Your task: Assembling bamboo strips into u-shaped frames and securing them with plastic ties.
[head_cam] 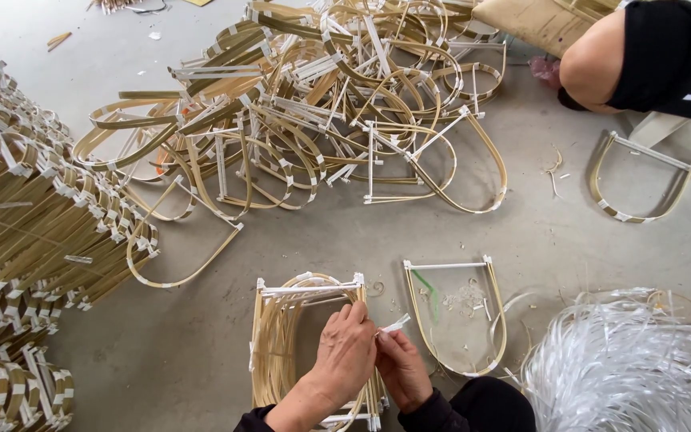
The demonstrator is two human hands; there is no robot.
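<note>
The left hand (pixel 347 346) is lying over the right edge of a stack of bamboo frames (pixel 281 344) on the grey floor (pixel 201 336), its fingers curled down and gripping a thin white strip (pixel 394 325). The right hand (pixel 401 370) is just beside it, touching it, fingers closed and pinching the same strip near the frame corner. A single frame (pixel 457 316) is lying to the right, near a bundle of white strips (pixel 625 360). A big pile of frames (pixel 321 104) is lying farther away.
</note>
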